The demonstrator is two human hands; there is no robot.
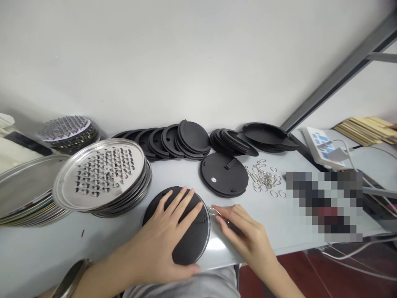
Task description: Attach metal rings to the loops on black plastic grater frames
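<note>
My left hand (169, 231) lies flat with fingers spread, pressing on a round black disc (189, 244) near the table's front edge. A small fitting (204, 218) shows on the disc's right side. At its right rim, my right hand (243, 231) pinches a shiny metal loop (214, 211) between thumb and fingertips. The rest of that loop is hidden in the fingers. Beyond both hands lies another black disc (225, 174) with a strap and a small round sticker. To its right is a loose pile of metal rings and clasps (263, 178).
On the left, a stack of round metal plates (139, 186) bears rows of small pointed pieces. More plates (27, 169) stand beside it, with a spiky round stack (66, 128) behind. Black discs (194, 138) line the wall. A power strip (322, 147) and a blurred-out area (325, 205) are right.
</note>
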